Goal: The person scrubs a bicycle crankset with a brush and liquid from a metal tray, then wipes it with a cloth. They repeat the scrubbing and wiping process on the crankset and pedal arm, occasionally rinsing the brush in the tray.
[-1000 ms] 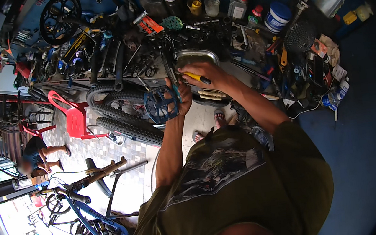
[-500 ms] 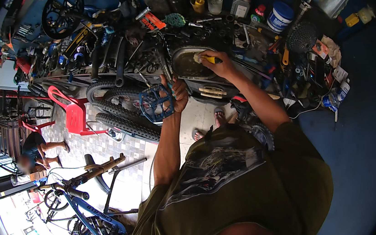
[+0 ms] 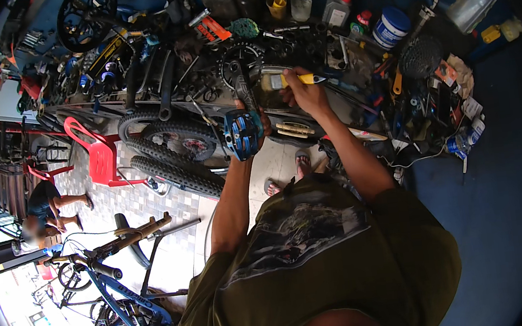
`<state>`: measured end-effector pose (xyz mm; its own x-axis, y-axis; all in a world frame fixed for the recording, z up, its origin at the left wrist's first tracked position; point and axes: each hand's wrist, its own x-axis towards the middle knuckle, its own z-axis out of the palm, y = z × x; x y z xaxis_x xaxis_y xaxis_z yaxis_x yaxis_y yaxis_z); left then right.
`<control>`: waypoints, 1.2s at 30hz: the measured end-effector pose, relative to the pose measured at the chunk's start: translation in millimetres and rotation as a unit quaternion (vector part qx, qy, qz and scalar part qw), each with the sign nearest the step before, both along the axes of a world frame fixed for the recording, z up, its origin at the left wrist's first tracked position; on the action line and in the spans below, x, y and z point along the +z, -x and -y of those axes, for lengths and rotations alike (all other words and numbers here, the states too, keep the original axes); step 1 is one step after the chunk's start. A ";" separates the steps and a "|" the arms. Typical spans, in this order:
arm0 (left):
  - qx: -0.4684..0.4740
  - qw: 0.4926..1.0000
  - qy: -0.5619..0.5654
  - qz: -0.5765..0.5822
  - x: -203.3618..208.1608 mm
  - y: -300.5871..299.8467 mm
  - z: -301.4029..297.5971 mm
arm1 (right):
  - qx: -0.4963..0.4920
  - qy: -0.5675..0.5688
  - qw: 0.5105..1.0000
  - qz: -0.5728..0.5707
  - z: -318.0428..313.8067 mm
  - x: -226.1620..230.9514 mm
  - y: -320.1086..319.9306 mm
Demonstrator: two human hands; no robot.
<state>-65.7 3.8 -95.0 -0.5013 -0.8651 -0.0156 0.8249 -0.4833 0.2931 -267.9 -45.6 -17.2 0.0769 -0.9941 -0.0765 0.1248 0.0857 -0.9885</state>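
Observation:
My left hand is closed round the lower end of a black bicycle crank arm. A blue flat pedal sits at that end, in front of part of the hand. At the arm's far end is a toothed chainring, raised above the cluttered bench. My right hand grips a paintbrush by its yellow handle, its bristles pointing left toward the crank. Beneath the brush lies a metal pan with murky liquid, partly hidden by the crank and hand.
Tools and parts crowd the bench, with a white-and-blue tub and a grey bottle behind. To the left are bicycle tyres, a red chair and a blue bicycle frame. Farther left, another person sits.
The crank has turned in my left hand, so the chainring now faces me and the pedal shows edge-on. My right hand has lifted the brush from the pan and changed its angle.

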 end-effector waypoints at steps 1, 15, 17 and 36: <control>-0.002 1.000 0.008 0.014 -2.0 3.2 4.1 | -0.004 -0.001 1.000 0.015 -0.1 2.1 -8.9; -0.003 0.982 -0.110 0.155 -19.3 2.9 16.8 | -0.019 0.032 0.994 -0.099 8.5 -6.8 -11.4; 0.045 0.961 -0.064 0.267 -14.1 -1.5 10.2 | -0.031 0.030 0.994 -0.098 15.1 -12.0 9.2; 0.086 0.797 -0.025 0.598 22.1 -31.7 -8.0 | 0.097 0.061 0.967 -0.227 13.6 -50.6 47.7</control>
